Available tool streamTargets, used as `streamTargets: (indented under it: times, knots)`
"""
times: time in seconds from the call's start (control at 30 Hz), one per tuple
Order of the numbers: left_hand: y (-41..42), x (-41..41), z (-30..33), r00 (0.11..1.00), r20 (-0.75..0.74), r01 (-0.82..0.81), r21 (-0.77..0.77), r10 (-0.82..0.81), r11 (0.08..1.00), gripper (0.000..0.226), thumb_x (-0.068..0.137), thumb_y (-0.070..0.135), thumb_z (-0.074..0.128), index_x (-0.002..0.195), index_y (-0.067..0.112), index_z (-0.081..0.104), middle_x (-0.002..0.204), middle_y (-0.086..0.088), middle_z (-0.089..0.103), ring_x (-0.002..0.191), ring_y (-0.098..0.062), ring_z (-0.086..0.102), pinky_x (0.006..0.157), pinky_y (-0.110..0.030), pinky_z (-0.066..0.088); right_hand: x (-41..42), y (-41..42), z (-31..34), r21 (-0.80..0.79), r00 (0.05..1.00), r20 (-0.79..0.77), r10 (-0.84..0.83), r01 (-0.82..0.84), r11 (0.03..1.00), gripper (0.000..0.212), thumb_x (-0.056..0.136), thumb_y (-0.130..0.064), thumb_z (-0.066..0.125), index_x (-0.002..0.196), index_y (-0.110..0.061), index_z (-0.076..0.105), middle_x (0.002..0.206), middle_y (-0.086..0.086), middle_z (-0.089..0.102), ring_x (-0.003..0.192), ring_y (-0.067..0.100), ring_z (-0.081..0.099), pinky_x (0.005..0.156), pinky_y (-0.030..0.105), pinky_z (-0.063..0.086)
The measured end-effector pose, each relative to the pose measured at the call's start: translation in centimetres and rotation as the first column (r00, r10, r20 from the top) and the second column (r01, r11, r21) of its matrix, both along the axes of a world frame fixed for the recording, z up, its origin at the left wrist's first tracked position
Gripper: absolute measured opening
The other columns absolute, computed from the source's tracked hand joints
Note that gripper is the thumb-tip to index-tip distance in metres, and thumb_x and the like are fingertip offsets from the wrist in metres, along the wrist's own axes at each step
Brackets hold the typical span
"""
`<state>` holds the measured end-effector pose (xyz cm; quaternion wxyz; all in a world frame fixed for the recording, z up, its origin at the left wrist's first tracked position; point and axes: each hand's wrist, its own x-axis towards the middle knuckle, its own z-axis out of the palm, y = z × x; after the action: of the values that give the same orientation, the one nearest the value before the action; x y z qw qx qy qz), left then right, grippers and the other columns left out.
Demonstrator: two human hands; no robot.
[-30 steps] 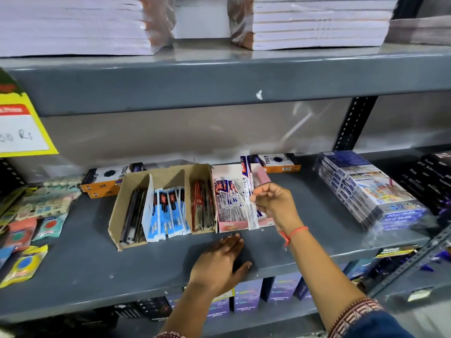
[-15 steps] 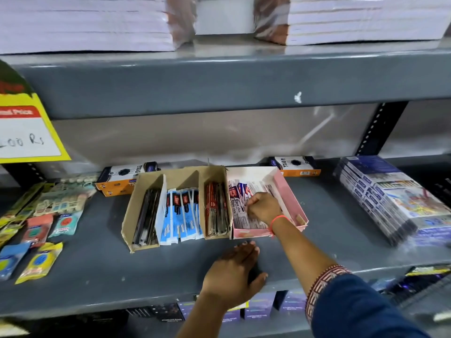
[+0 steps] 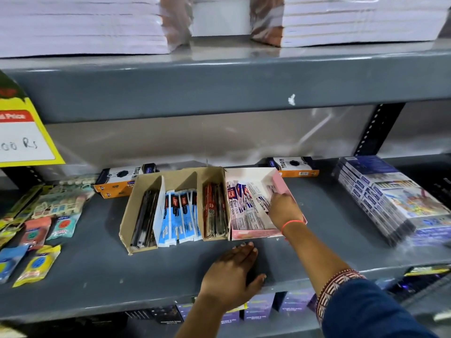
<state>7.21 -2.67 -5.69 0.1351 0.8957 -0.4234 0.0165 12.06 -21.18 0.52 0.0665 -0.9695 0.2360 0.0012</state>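
A pink carton stands on the grey shelf, with white and blue pen packets lying in it. My right hand reaches into the carton from the front right, its fingertips down among the packets; whether it pinches one is hidden. My left hand lies flat on the shelf in front of the carton, fingers straight. Left of the pink carton a brown cardboard box holds dark pens, blue packets and red packets in separate compartments.
Blister-packed items lie at the shelf's left. Two orange and black boxes sit at the back. A wrapped stack of flat packs lies at right. A yellow price tag hangs at left. Paper stacks fill the shelf above.
My right hand, which held packets up above the pink carton a second ago, has come down into it and slid toward its right side. The left hand has stayed flat on the shelf.
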Motion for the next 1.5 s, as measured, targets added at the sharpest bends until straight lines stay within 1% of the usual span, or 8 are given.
streamTargets:
  times: [0.3,0.53,0.83,1.0,1.2,1.37,1.43,1.5]
  knots:
    - [-0.1,0.1,-0.3,1.0,-0.022,-0.008,0.007,0.008,1.0,0.062,0.091,0.056,0.031,0.142,0.022,0.025,0.152,0.005,0.023,0.137,-0.011,0.019,0.11,-0.023,0.009,-0.1,0.0,0.1,-0.03,1.0,-0.006,0.016,-0.016,0.999,0.034,0.092,-0.003,0.036,0.123,-0.002,0.052,0.118,0.019,0.062,0.107,0.034,0.063,0.084,0.041,0.055]
    - [0.0,0.1,-0.3,1.0,0.006,0.0,-0.012,0.0,1.0,0.063,0.09,0.057,0.03,0.142,0.022,0.026,0.152,0.005,0.023,0.138,-0.011,0.019,0.104,-0.018,-0.002,1.4,-1.4,0.6,0.487,0.968,0.127,-0.217,0.129,0.864,0.031,0.085,0.002,0.038,0.11,0.0,0.056,0.115,0.023,0.062,0.104,0.038,0.058,0.077,0.03,0.044]
    - [0.0,0.1,-0.4,1.0,-0.01,-0.007,0.019,0.007,1.0,0.065,0.089,0.059,0.028,0.142,0.023,0.024,0.152,0.005,0.022,0.138,-0.012,0.018,0.109,-0.023,0.008,1.5,-0.4,0.4,0.056,0.988,0.148,0.042,-0.05,0.997,0.034,0.086,0.002,0.04,0.117,-0.001,0.053,0.112,0.019,0.062,0.097,0.035,0.065,0.079,0.039,0.054]
    - [0.0,0.0,-0.3,1.0,0.01,-0.003,-0.002,0.003,1.0,0.063,0.09,0.057,0.031,0.142,0.021,0.026,0.151,0.003,0.025,0.138,-0.013,0.02,0.111,-0.026,0.013,2.2,0.8,0.7,0.161,0.99,-0.065,0.126,-0.114,0.98,0.025,0.089,-0.012,0.05,0.11,-0.002,0.059,0.11,0.014,0.067,0.099,0.027,0.065,0.081,0.03,0.05]
    - [-0.1,-0.1,0.1,1.0,0.013,-0.002,-0.015,0.002,1.0,0.063,0.091,0.056,0.03,0.142,0.02,0.025,0.152,0.003,0.023,0.138,-0.014,0.019,0.111,-0.027,0.014,2.1,0.5,1.4,0.135,0.99,-0.129,0.053,-0.036,0.99,0.024,0.088,-0.013,0.05,0.108,-0.005,0.061,0.101,0.007,0.071,0.094,0.021,0.067,0.09,0.03,0.05]
    - [0.1,-0.6,0.9,0.998,0.063,0.008,-0.035,-0.006,0.999,0.053,0.081,0.054,0.052,0.12,0.019,0.059,0.126,0.002,0.06,0.113,-0.013,0.056,0.09,-0.029,0.047,3.1,0.5,1.5,0.319,0.991,-0.13,-0.033,0.074,0.945,0.029,0.089,-0.005,0.049,0.117,0.001,0.054,0.11,0.014,0.067,0.095,0.024,0.064,0.086,0.03,0.052]
    - [0.1,-0.6,0.8,0.999,0.05,0.016,-0.055,-0.013,0.998,0.054,0.082,0.055,0.051,0.123,0.02,0.057,0.128,0.002,0.058,0.116,-0.013,0.053,0.093,-0.029,0.044,3.2,0.6,1.7,0.368,0.988,-0.149,-0.029,0.083,0.926,0.025,0.088,-0.004,0.048,0.111,0.002,0.057,0.093,0.011,0.064,0.087,0.023,0.06,0.089,0.031,0.051]
    - [0.1,-0.6,0.3,0.992,0.128,0.025,-0.025,-0.022,0.999,0.054,0.077,0.062,0.052,0.116,0.026,0.062,0.121,0.01,0.062,0.109,-0.006,0.057,0.088,-0.021,0.046,3.1,0.2,2.1,0.452,0.989,-0.137,-0.062,0.118,0.884,0.009,0.086,-0.003,0.049,0.083,-0.001,0.057,0.067,0.005,0.048,0.063,0.018,0.051,0.068,0.022,0.048]
